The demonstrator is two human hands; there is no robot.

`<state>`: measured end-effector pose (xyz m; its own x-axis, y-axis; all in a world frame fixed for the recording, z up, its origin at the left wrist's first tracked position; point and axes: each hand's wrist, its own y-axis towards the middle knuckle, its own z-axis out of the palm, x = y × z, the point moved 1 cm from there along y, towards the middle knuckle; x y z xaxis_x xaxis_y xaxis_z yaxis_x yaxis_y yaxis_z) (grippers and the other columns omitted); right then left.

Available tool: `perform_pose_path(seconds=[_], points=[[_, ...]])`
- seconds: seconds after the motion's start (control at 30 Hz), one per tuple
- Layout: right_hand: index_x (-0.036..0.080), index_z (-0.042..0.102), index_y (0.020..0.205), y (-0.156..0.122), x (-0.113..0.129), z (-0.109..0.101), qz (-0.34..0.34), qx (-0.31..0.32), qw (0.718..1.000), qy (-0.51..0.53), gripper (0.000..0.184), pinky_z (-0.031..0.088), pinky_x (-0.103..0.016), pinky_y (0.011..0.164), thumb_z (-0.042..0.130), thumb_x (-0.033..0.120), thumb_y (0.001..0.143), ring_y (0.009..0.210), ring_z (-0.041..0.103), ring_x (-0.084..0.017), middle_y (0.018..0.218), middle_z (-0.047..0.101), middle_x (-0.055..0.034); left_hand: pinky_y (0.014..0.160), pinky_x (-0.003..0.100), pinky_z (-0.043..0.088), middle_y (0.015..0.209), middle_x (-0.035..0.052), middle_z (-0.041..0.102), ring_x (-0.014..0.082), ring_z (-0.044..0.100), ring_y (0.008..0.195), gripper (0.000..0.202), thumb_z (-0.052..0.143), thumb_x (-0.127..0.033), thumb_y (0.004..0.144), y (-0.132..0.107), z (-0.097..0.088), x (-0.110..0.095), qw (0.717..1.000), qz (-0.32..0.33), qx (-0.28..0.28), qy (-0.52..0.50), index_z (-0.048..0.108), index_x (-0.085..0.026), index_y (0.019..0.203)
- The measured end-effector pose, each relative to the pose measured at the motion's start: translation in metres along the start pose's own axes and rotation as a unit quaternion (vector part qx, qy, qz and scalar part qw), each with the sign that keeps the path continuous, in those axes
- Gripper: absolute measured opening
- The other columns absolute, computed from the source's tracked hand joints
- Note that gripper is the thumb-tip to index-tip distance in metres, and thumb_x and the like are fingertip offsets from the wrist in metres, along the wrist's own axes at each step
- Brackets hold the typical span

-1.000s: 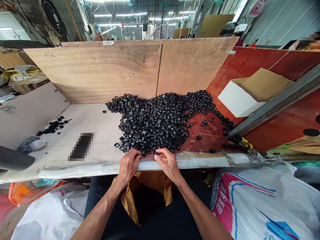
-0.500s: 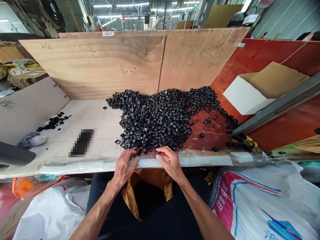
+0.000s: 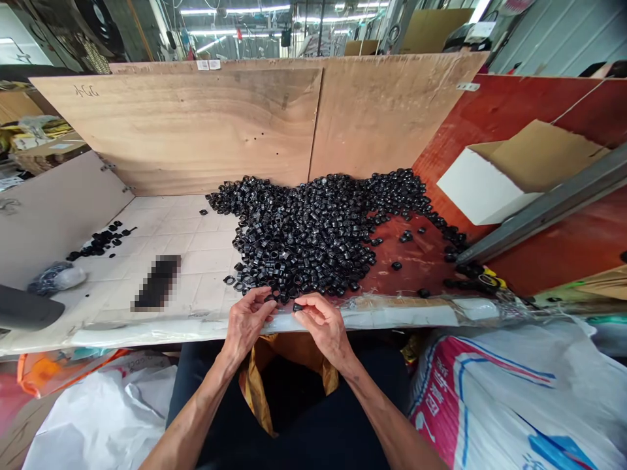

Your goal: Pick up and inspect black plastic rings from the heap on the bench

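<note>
A wide pile of small black plastic rings (image 3: 304, 235) lies on the table against the wooden back board. At the pile's front edge, my left hand (image 3: 246, 321) has its thumb and fingers closed around a black ring, mostly hidden by the fingertips. Just to the right, my right hand (image 3: 325, 326) pinches another small black ring (image 3: 297, 307) over the table's front edge. The two hands are close together but apart. Below them, between my legs, an open yellow-brown sack (image 3: 255, 398) shows a dark inside.
A wooden board (image 3: 196, 130) closes the back. To the right are a white carton (image 3: 482, 186) and a slanting metal bar (image 3: 543, 205). A few black pieces (image 3: 100, 241) and a pixelated dark patch (image 3: 157, 282) lie left. A large white bag (image 3: 529, 385) stands front right.
My right hand has moved left and slightly down, bringing its black ring nearer my left hand. My left hand has shifted slightly right, its fingers closing in.
</note>
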<state>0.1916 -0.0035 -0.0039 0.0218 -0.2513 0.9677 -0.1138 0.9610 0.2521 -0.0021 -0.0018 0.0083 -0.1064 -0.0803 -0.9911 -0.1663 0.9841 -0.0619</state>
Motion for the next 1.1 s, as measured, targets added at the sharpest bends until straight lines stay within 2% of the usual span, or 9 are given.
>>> perform_pose_path(seconds=[0.07,0.13,0.3,0.43,0.57,0.77,0.9,1.0,1.1], points=[[0.025,0.075,0.103,-0.002,0.006,0.011,-0.014,0.019,1.000,0.009,0.016,0.059,-0.030,0.082,0.069,0.021,0.089,0.091,0.068,-0.018,0.107,0.069,-0.0049,0.065,0.027,0.060,0.090,0.0048,0.080,0.0172,0.073,0.068,0.040,0.085,-0.040,0.075,-0.009,0.004,-0.008,0.997,-0.042,0.000,-0.068,0.076,-0.018,0.108],[0.025,0.075,0.103,-0.003,0.010,0.019,-0.024,0.029,0.999,0.004,0.017,0.059,-0.029,0.082,0.068,0.019,0.089,0.092,0.068,-0.018,0.106,0.070,-0.0045,0.070,0.026,0.060,0.089,0.0035,0.079,0.0148,0.071,0.069,0.037,0.089,-0.038,0.072,-0.016,0.008,-0.016,0.991,-0.056,0.003,-0.120,0.078,-0.017,0.101],[0.024,0.073,0.104,-0.002,0.006,0.021,0.024,-0.010,0.998,0.055,0.018,0.061,-0.029,0.080,0.070,0.022,0.087,0.089,0.071,-0.019,0.100,0.072,-0.0041,0.086,0.030,0.061,0.114,0.0069,0.078,0.0172,0.075,0.086,0.031,0.088,-0.036,0.075,-0.023,0.014,-0.021,0.975,-0.063,0.034,-0.212,0.078,-0.017,0.096],[0.023,0.071,0.101,-0.004,0.002,0.016,0.047,-0.026,0.997,0.058,0.016,0.062,-0.030,0.077,0.072,0.024,0.085,0.084,0.073,-0.019,0.094,0.073,-0.0029,0.088,0.030,0.060,0.104,0.0063,0.080,0.0192,0.075,0.091,0.028,0.089,-0.030,0.075,-0.022,0.014,-0.016,0.973,-0.049,0.076,-0.212,0.078,-0.018,0.098],[0.024,0.075,0.102,-0.006,0.009,0.011,-0.019,-0.019,0.999,-0.028,0.015,0.060,-0.030,0.079,0.069,0.020,0.088,0.092,0.070,-0.020,0.105,0.071,-0.0055,0.088,0.027,0.059,0.103,0.0049,0.081,0.0185,0.075,0.095,0.040,0.092,-0.022,0.070,-0.020,0.014,-0.013,0.967,-0.057,0.107,-0.224,0.077,-0.019,0.106],[0.026,0.075,0.111,-0.011,0.020,0.005,-0.092,0.006,0.991,-0.100,0.023,0.059,-0.031,0.081,0.062,0.017,0.094,0.093,0.070,-0.020,0.105,0.071,-0.0063,0.089,0.028,0.059,0.097,0.0045,0.082,0.0192,0.076,0.093,0.036,0.094,-0.020,0.067,-0.022,0.011,-0.013,0.963,-0.086,0.134,-0.218,0.078,-0.018,0.099],[0.025,0.073,0.109,-0.018,0.019,0.006,-0.067,0.009,0.993,-0.096,0.020,0.059,-0.029,0.079,0.062,0.017,0.094,0.092,0.070,-0.020,0.104,0.071,-0.0053,0.083,0.025,0.058,0.090,0.0022,0.081,0.0160,0.075,0.083,0.036,0.094,-0.020,0.065,-0.026,0.010,-0.013,0.969,-0.078,0.136,-0.191,0.079,-0.018,0.098],[0.024,0.072,0.107,-0.024,0.018,0.006,-0.041,0.000,0.995,-0.086,0.018,0.060,-0.028,0.076,0.063,0.018,0.093,0.088,0.071,-0.019,0.104,0.071,-0.0048,0.084,0.027,0.058,0.090,0.0027,0.081,0.0174,0.075,0.085,0.037,0.095,-0.021,0.064,-0.030,0.011,-0.013,0.968,-0.084,0.135,-0.194,0.079,-0.018,0.098],[0.024,0.072,0.106,-0.028,0.018,0.005,-0.045,-0.006,0.995,-0.087,0.017,0.060,-0.028,0.076,0.063,0.017,0.093,0.087,0.071,-0.018,0.103,0.071,-0.0050,0.081,0.026,0.059,0.091,0.0033,0.081,0.0177,0.075,0.084,0.035,0.094,-0.025,0.067,-0.035,0.011,-0.014,0.966,-0.105,0.136,-0.194,0.079,-0.018,0.098]])
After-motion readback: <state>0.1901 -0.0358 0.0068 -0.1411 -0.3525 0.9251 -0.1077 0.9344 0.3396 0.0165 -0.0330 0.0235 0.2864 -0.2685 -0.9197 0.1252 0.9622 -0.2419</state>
